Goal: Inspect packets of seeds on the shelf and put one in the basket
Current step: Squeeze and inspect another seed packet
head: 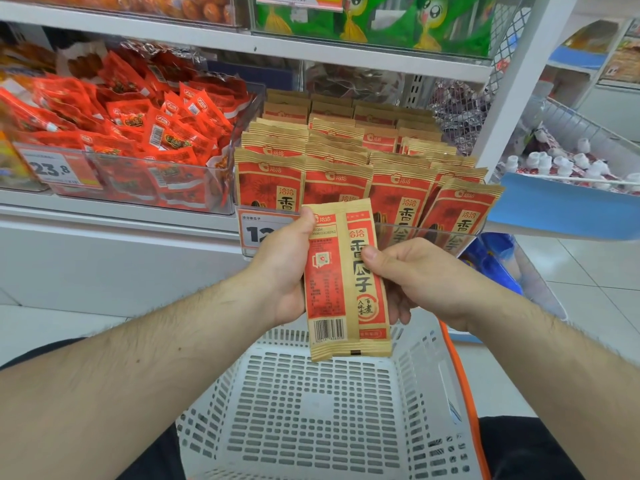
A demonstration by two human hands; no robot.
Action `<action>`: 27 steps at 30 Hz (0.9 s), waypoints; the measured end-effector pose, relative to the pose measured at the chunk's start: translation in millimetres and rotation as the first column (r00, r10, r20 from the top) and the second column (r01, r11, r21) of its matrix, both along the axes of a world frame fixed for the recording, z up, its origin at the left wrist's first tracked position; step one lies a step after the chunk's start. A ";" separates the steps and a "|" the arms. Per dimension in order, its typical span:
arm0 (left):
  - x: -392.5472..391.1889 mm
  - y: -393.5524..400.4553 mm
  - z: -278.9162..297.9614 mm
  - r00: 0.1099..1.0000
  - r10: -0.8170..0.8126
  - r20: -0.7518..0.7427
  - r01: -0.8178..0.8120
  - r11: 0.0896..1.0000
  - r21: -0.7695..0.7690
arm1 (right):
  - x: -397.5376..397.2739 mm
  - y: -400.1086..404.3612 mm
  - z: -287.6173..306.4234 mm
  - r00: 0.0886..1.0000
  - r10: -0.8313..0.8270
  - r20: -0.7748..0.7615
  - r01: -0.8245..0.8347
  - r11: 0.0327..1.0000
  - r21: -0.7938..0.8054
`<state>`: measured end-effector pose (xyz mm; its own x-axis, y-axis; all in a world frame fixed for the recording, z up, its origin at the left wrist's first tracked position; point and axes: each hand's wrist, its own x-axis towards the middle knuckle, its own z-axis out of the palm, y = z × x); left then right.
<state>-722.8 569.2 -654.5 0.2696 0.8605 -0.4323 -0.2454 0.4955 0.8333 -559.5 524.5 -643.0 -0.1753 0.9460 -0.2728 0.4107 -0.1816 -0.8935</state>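
I hold one tan-and-red seed packet (346,282) upright, back side with barcode toward me, above the white perforated basket (311,410). My left hand (284,268) grips its left edge, thumb at the top corner. My right hand (412,275) pinches its right edge, thumb on the face. Behind it, rows of matching seed packets (346,154) stand in a clear bin (433,233) on the shelf. The basket holds nothing that I can see.
A clear bin of small red snack sachets (131,140) sits to the left with a price tag (52,168). Green packs (381,22) fill the upper shelf. A wire basket of white-capped pouches (571,161) hangs at right. An orange basket handle (464,393) runs along the right rim.
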 end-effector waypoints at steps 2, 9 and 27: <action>0.2 0.5 0.1 1.000 0.011 0.001 -0.011 1.000 -0.014 | 3.0 0.0 1.0 0.999 0.038 -0.009 -0.038 0.998 -0.051; -0.6 5.1 -1.0 0.996 0.086 0.023 -0.085 0.995 -0.053 | 7.2 -3.6 3.2 0.982 0.186 0.036 -0.179 0.973 -0.143; -1.6 6.7 -6.7 0.993 0.103 -0.058 -0.105 0.994 -0.024 | 13.4 -1.9 -1.9 0.969 0.246 -0.026 -0.247 0.950 -0.189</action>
